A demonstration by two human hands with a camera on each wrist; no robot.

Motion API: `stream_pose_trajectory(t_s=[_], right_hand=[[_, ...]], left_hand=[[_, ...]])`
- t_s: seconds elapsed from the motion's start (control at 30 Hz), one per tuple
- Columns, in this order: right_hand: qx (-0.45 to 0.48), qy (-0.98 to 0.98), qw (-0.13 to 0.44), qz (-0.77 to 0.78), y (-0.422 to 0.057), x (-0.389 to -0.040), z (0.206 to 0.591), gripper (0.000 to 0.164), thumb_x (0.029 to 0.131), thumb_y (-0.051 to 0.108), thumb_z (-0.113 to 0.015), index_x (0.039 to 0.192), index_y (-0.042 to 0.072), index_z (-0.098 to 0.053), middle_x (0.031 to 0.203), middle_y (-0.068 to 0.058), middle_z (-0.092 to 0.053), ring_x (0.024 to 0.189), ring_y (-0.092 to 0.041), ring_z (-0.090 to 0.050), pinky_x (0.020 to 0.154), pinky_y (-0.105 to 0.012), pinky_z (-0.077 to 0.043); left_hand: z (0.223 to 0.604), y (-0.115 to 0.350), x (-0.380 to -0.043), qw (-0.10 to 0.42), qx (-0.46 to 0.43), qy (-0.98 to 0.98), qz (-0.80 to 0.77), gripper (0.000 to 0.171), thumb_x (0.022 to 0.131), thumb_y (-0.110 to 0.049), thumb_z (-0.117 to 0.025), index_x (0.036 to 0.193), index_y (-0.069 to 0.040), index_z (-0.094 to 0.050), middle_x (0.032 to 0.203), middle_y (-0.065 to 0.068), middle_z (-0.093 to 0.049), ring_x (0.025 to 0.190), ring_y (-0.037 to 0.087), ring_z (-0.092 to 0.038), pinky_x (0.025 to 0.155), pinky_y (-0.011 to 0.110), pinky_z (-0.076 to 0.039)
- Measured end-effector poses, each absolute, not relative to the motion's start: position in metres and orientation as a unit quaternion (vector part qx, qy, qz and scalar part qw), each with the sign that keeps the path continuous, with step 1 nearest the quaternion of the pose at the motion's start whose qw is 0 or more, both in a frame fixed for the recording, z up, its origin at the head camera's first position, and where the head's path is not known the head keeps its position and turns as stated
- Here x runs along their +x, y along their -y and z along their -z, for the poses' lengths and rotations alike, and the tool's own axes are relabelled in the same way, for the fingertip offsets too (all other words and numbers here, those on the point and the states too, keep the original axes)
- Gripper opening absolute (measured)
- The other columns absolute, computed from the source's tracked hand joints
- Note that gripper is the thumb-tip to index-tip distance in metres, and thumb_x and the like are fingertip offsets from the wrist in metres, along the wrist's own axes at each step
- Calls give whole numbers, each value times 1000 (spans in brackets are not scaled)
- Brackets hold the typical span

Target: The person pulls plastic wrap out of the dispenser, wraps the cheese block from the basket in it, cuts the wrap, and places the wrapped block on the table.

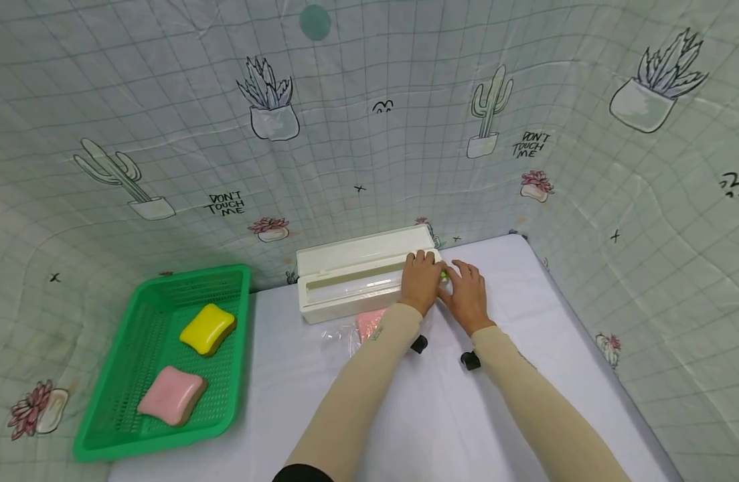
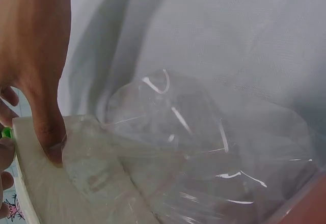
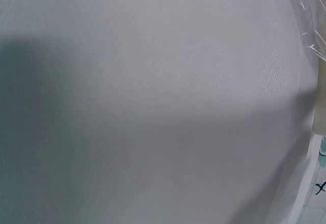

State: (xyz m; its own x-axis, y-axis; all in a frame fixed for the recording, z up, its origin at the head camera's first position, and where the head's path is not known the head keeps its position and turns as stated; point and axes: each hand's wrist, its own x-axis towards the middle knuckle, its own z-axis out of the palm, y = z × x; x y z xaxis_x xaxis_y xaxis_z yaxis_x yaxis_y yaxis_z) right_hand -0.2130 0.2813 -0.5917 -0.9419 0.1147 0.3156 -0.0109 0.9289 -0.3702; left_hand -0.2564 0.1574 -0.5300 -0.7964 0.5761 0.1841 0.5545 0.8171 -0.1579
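Note:
A white cling film dispenser (image 1: 360, 308) lies with its lid (image 1: 369, 249) raised, and a roll of clear film (image 1: 345, 288) shows inside. My left hand (image 1: 420, 281) grips the box's right end, its thumb on the front wall in the left wrist view. At that same end my right hand (image 1: 468, 294) pinches a small green piece (image 2: 6, 132), mostly covered by the fingers. Clear film (image 2: 204, 147) hangs from the box front over a pink sponge (image 1: 369, 323), which the left forearm partly hides. The right wrist view catches only the box's edge (image 3: 321, 91), no hand.
To the left stands a green basket (image 1: 244, 348) holding a yellow sponge (image 1: 208, 329) and a pink-topped sponge (image 1: 172, 395). White cloth (image 1: 526, 301) covers the table. A patterned curtain (image 1: 357, 147) hangs behind the box and along both sides.

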Motion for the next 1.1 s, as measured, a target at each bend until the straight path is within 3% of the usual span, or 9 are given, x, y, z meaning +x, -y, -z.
stream_pose_trajectory(t_s=[0.2, 0.47, 0.83, 1.1], right_hand=[[-33, 964, 173, -197, -280, -214, 590, 58, 91, 28, -85, 141, 6, -65, 147, -24, -55, 137, -47, -47, 109, -64, -41], [-35, 964, 169, -204, -282, -215, 589, 63, 91, 33, -84, 145, 7, -63, 148, -24, -54, 137, -47, -46, 109, -64, -40], [-34, 964, 172, -202, -280, -212, 591, 67, 91, 35, -83, 148, 7, -61, 147, -24, -55, 136, -46, -45, 115, -63, -31], [-30, 962, 176, -207, -276, -213, 591, 68, 91, 35, -84, 148, 7, -61, 146, -24, -55, 136, -46, -45, 114, -63, -31]], left_hand=[[528, -157, -258, 102, -301, 946, -65, 31, 98, -33, -74, 129, -34, -75, 125, -8, -67, 123, 15, -55, 107, 35, -40], [528, -150, -259, 116, -303, 943, -75, 39, 87, -44, -84, 123, -29, -78, 122, -8, -68, 119, 14, -56, 104, 33, -41], [530, -136, -257, 114, -287, 948, -78, 22, 100, -33, -69, 119, -32, -79, 118, -8, -67, 117, 13, -57, 103, 32, -41], [530, -127, -256, 115, -286, 948, -74, 21, 100, -29, -69, 118, -29, -80, 117, -6, -66, 117, 14, -57, 103, 32, -42]])
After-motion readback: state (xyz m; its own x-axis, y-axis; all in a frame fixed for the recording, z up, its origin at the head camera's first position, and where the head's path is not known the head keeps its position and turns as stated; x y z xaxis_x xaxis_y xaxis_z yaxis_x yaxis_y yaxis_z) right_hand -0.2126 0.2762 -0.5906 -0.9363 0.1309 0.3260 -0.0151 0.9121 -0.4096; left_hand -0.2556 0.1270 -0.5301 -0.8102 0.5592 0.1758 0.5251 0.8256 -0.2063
